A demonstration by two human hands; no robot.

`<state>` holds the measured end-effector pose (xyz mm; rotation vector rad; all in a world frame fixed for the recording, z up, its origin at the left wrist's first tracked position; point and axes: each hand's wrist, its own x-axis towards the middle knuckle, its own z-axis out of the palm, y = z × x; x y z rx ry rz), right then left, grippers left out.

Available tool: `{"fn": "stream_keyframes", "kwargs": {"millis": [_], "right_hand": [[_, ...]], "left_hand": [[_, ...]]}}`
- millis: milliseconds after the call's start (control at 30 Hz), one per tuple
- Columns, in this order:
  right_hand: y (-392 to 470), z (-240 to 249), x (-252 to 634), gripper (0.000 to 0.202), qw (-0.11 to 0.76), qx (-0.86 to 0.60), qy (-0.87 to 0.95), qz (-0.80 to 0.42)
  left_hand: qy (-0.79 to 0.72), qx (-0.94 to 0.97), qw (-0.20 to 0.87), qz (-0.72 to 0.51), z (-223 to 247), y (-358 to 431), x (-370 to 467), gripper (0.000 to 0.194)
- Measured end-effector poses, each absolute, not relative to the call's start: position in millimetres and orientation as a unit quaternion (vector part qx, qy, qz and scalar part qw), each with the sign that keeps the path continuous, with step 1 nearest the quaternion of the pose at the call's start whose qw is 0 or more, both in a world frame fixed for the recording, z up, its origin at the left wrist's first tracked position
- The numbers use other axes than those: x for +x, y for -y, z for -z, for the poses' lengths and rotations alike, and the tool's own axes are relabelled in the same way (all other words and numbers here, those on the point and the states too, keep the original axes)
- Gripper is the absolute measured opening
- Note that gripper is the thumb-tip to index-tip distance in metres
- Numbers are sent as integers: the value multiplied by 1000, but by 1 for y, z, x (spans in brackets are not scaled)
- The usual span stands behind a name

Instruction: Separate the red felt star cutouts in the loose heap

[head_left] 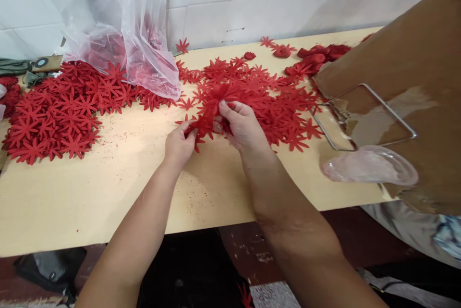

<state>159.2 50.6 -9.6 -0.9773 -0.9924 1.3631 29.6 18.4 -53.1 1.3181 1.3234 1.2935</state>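
Over the middle of the table, my left hand [181, 143] pinches a red star-shaped petal piece [204, 125] between thumb and fingers. Close beside it, my right hand [242, 123] grips more thin red petal pieces [224, 95], its thumb on top; the fingers underneath are partly hidden. Whether the pieces in the two hands are joined cannot be made out. Just behind my hands spreads a loose heap of the same red petal pieces [277, 108]. A denser heap of red petal pieces [68, 111] lies to the left.
A clear plastic bag [144, 53] with red pieces hangs over the left heap. Stacked red pieces [320, 55] sit at the back right. On the right stand a brown cardboard panel [406, 67], a bent metal wire frame [391, 113] and a clear plastic dish [370, 166]. A white wall closes the back.
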Motion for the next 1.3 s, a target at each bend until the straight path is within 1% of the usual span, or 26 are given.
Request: {"fn": "stream_keyframes", "kwargs": {"millis": [100,167,233,300,367,400,467,567,667,700,767,800,833,900,967,1067,1167,1233,1300], "right_hand": [[-51,12,159,45,561,-443,438,-545],[-52,15,159,45,567,-447,447,-529],[-54,18,160,41,576,-439,447,-525],[-56,20,160,33,576,-437,448,-526],[-56,20,160,24,567,-446,452,-524],[-56,19,160,22,563,-451,455,-522],[-56,17,160,24,559,-454,459,-520],[-54,14,160,28,552,-453,468,-521],[-54,13,161,40,530,-468,477,-523],[-54,14,161,44,525,-473,478,-522],[-54,15,161,48,528,-483,472,-515],[-54,16,161,47,536,-484,470,-508],[-55,17,160,44,545,-481,469,-502],[-55,18,159,36,557,-460,480,-498],[-54,19,159,32,544,-430,510,-509],[-49,17,158,36,497,-403,564,-523],[-44,12,156,45,458,-399,602,-518],[-41,9,153,50,441,-409,616,-509],[-39,7,150,49,439,-409,620,-506]], "left_hand": [[-534,515,423,-520,50,-17,29,12],[-552,511,411,-516,48,-17,28,19],[-567,522,381,-510,47,-17,27,24],[-571,535,358,-510,47,-18,27,20],[-562,532,371,-513,48,-19,28,7],[-554,525,389,-517,49,-19,28,4],[-538,506,421,-526,49,-19,29,12],[-544,484,434,-531,46,-18,30,4],[-567,481,424,-517,45,-17,30,21],[-566,486,424,-513,45,-17,30,24],[-551,503,419,-518,47,-17,30,20],[-541,512,411,-526,48,-17,30,16],[-532,520,399,-536,50,-17,30,20],[-521,529,371,-559,51,-18,28,36],[-508,524,360,-581,49,-18,25,44],[-478,493,388,-615,43,-17,21,41],[-443,464,449,-622,36,-16,21,41],[-431,459,476,-614,32,-15,23,41],[-432,450,486,-612,30,-15,25,37]]}}
